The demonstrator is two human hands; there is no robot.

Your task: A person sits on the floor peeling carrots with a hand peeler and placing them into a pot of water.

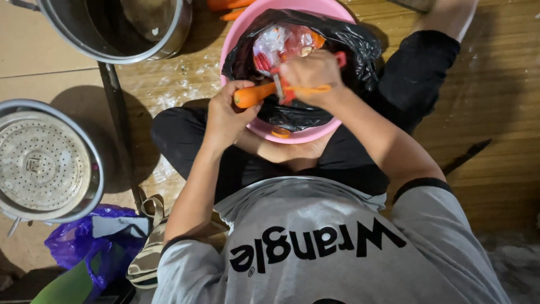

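My left hand [225,112] grips an orange carrot [253,94] by its end and holds it level over a pink basin [236,34]. My right hand [310,73] is closed on a red peeler [283,84], whose blade rests on the carrot. A thin orange strip of peel [312,89] hangs off the peeler. The basin is lined with a black plastic bag [349,45] that holds peelings and plastic scraps. I sit cross-legged on the floor with the basin between my knees.
A large steel pot [112,34] stands at the top left. A pot with a perforated steamer plate [42,163] sits at the left. More carrots [228,7] lie behind the basin. A purple plastic bag [84,242] and a dark knife [467,156] lie on the wooden floor.
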